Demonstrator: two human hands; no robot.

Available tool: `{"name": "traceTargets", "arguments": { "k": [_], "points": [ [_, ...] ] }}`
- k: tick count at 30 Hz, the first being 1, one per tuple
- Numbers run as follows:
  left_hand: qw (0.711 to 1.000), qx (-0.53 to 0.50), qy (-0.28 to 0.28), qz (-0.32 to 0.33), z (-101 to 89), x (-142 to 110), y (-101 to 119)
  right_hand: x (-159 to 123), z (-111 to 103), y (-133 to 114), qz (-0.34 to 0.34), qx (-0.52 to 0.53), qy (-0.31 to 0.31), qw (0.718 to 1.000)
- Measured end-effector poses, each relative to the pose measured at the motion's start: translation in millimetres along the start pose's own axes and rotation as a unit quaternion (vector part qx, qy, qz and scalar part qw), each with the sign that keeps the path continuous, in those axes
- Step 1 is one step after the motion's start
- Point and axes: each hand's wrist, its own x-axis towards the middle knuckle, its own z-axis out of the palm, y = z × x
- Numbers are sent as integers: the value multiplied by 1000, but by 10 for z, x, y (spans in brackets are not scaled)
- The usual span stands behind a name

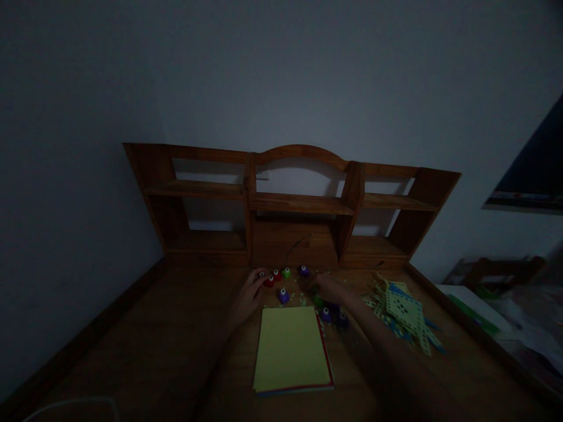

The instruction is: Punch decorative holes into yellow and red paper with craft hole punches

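Note:
Small rounded toys, each with one round white eye, lie across the middle of a wooden desk. My left hand [248, 298] has its fingers closed at a red toy [269, 282], and a second red toy [277, 274] lies just beyond. A green toy [286, 272] and purple toys [303, 270] sit toward the back; another purple one [284, 296] rests between my hands. My right hand [328, 287] reaches down over the desk, above a green toy [317, 300] and several purple ones [326, 315]. Its fingertips are dark and blurred.
A stack of coloured paper [291, 351], yellow on top, lies in front of the toys. Perforated yellow and blue plastic strips [403, 309] are piled on the right. Small pale bits scatter around the toys. A wooden shelf unit [301, 204] closes off the back.

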Motion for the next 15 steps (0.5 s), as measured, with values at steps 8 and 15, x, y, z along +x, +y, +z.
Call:
{"name": "traceTargets", "arguments": {
  "k": [8,15],
  "points": [
    [1000,-6,4,3,-22,2,8,219,63,73,-21,7,28,999],
    [1000,-2,7,-7,-23,11,13,209,86,54,6,1,59,998]
  ]
}}
